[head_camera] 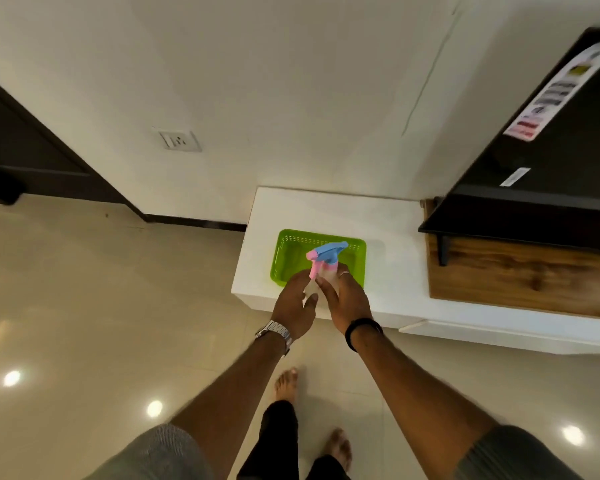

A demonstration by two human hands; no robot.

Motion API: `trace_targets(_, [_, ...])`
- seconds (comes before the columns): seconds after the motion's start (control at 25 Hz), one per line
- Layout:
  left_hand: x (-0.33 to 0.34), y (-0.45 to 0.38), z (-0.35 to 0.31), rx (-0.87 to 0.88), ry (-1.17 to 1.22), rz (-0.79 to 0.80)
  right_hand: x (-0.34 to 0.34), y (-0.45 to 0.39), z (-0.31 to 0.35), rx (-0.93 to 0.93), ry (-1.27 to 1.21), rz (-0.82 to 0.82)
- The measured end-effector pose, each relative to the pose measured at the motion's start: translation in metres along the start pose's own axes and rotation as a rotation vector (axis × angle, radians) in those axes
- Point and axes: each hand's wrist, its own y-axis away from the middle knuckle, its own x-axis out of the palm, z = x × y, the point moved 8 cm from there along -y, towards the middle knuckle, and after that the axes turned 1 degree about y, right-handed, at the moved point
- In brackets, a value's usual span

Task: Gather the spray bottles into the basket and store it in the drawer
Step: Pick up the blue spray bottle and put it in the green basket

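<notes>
A green slotted basket (293, 252) lies on the left end of a low white cabinet top (388, 223). Both hands hold one clear spray bottle (328, 258) with a blue head and pink trigger, upright above the basket's near edge. My left hand (293, 303), with a metal watch at the wrist, wraps the bottle's left side. My right hand (349, 299), with a ring and a black wristband, wraps its right side. The bottle's body is mostly hidden by the fingers. The basket's visible left part holds nothing.
A white drawer front (499, 336) runs along the cabinet below the top, to the right. A black television (548, 161) stands on a wooden panel (520, 275) at right. A wall socket (180, 140) and a dark door (21, 147) are at left. My bare feet are on the glossy tiled floor (101, 306).
</notes>
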Motion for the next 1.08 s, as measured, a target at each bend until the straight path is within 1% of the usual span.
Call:
trace_targets(0.08, [-0.002, -0.038, 0.021, 0.026, -0.031, -0.007, 0.022, -0.035, -0.017, 0.017, -0.013, -0.015])
trace_targets(0.24, [-0.006, -0.109, 0.061, 0.092, -0.159, 0.031, 0.066, -0.096, -0.042, 0.011, -0.027, -0.026])
trace_targets(0.44, [-0.025, -0.173, 0.126, 0.102, -0.330, -0.050, 0.116, -0.156, -0.077, 0.039, 0.065, -0.008])
trace_targets(0.52, [-0.024, -0.184, 0.146, 0.090, -0.356, -0.022, 0.127, -0.166, -0.087, 0.046, 0.083, -0.003])
trace_targets(0.64, [-0.019, -0.188, 0.166, 0.072, -0.325, 0.014, 0.140, -0.172, -0.094, 0.045, 0.088, 0.003])
trace_targets(0.88, [-0.009, -0.183, 0.171, 0.071, -0.269, -0.006, 0.153, -0.178, -0.090, 0.015, 0.147, 0.000])
trace_targets(1.08, [-0.005, -0.185, 0.174, 0.068, -0.299, 0.008, 0.153, -0.180, -0.088, 0.004, 0.133, 0.007])
